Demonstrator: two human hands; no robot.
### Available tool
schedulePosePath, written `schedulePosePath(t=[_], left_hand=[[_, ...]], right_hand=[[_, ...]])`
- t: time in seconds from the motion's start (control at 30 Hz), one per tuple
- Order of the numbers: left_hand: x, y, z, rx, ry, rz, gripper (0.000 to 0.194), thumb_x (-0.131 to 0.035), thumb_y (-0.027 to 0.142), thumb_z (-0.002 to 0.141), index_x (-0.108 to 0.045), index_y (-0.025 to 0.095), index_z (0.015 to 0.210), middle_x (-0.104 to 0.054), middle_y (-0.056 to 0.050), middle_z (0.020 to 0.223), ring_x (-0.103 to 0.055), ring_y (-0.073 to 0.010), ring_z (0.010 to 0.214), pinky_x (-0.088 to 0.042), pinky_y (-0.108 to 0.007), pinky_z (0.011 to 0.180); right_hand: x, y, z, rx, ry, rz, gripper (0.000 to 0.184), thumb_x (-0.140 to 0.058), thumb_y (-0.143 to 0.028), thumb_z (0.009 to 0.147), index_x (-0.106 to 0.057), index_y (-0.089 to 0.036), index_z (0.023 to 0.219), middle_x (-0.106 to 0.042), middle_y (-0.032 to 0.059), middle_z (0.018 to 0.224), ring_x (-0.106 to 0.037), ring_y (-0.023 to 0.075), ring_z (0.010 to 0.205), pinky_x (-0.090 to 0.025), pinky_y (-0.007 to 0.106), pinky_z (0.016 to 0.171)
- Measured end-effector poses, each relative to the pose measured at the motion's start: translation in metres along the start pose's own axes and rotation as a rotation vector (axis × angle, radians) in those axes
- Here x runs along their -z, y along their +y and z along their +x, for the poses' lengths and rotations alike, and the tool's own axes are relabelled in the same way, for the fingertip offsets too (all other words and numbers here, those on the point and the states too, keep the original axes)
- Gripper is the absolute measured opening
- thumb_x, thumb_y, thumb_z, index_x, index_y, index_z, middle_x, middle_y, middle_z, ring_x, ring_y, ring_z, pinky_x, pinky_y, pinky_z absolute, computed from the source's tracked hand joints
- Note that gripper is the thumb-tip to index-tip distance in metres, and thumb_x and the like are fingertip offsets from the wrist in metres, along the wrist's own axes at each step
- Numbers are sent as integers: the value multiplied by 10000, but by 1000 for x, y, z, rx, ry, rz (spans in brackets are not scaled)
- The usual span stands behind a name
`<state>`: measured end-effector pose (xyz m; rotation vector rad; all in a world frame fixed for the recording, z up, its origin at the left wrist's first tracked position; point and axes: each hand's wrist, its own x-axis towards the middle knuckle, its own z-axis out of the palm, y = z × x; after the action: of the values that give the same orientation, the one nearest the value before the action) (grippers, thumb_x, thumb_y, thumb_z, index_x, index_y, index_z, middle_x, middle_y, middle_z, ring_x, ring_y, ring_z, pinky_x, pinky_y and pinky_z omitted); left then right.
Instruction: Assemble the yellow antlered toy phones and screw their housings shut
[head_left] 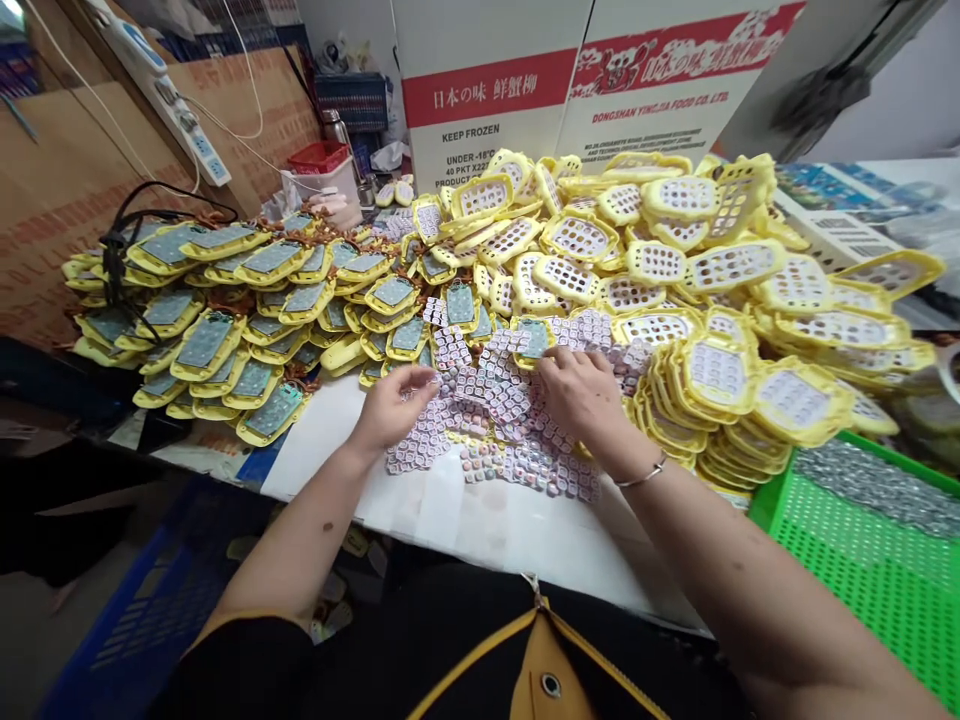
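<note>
1. So, well left of the left hand: overlapping pile of yellow panel shells [206, 345], grey-green faces up. Black cable [112, 260] hangs against its far-left end. Risk: a tug on that cable could drag the outer layers down.
2. Left hand [394, 405]: narrow, thumb near curled fingers, at the left edge of the button sheets [487, 390]. Can't tell if it grips anything. Risk: a sideways knock into the shells beyond it could start a slide.
3. Between hands: the button sheets, loosely overlapped on the white-covered surface [450, 510]. Risk: forearm sweep toward the body could push near ones off the front edge; messy overlap could also make two come up together.
4. Right hand [581, 390]: fingers bent down at one panel shell [534, 340] among the sheets. Grip hidden, can't tell. Risk: uneven fingertip pressure could tip that shell or shift the sheets under it.
5. Just right of the right hand: stacked yellow frames [675, 395]; loose perforated frames [577, 235] heaped beyond. Risk: bracelet [645, 472] catching a rim could topple the stack toward the green basket [847, 600] and its small metal parts [885, 490].
</note>
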<state>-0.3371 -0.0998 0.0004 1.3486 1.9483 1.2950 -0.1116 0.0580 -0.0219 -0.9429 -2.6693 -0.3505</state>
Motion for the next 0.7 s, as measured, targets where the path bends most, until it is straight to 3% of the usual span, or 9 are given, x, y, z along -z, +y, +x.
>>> schedulePosePath(t=[0.07,0.17,0.33,0.47,0.7], left_hand=[[-5,7,31,-116,84,211,309,-658,337,840,-676,185,1109,-715,-118,1172,-646,-263,1111,-488,-448,1005],[-26,22,75,-195,111,519,493,-645,347,861,-583,137,1303,-624,-167,1339,-548,-306,1258,-390,-462,1099],[-64,37,125,-54,77,886,858,-640,552,813,-391,69,1476,-567,-256,1374,-482,-411,1289,-225,-555,1153],[-67,33,142,106,43,918,983,-616,627,764,-315,72,1517,-598,-268,1324,-470,-431,1303,-129,-578,1173],[-48,24,134,17,101,791,1024,-703,522,674,-297,131,1529,-604,-221,1317,-429,-432,1333,-54,-568,1198]], right_hand=[[-2,-2,2,-31,18,-27,232,-470,-98,899,-700,-131,912,-710,155,991,-578,246,810,-335,379,753],[1,-10,-2,-42,113,-38,228,-512,-108,879,-694,-136,1014,-702,162,1112,-597,254,879,-363,376,776],[13,-20,-29,88,351,33,177,-570,-169,878,-670,-177,1024,-705,119,1146,-606,239,933,-395,369,886],[18,-17,-54,97,377,109,141,-585,-176,879,-660,-185,997,-715,107,1097,-613,229,917,-396,362,900],[11,-13,-83,82,381,249,92,-574,-169,898,-657,-186,935,-732,100,1035,-631,225,878,-425,372,863]])
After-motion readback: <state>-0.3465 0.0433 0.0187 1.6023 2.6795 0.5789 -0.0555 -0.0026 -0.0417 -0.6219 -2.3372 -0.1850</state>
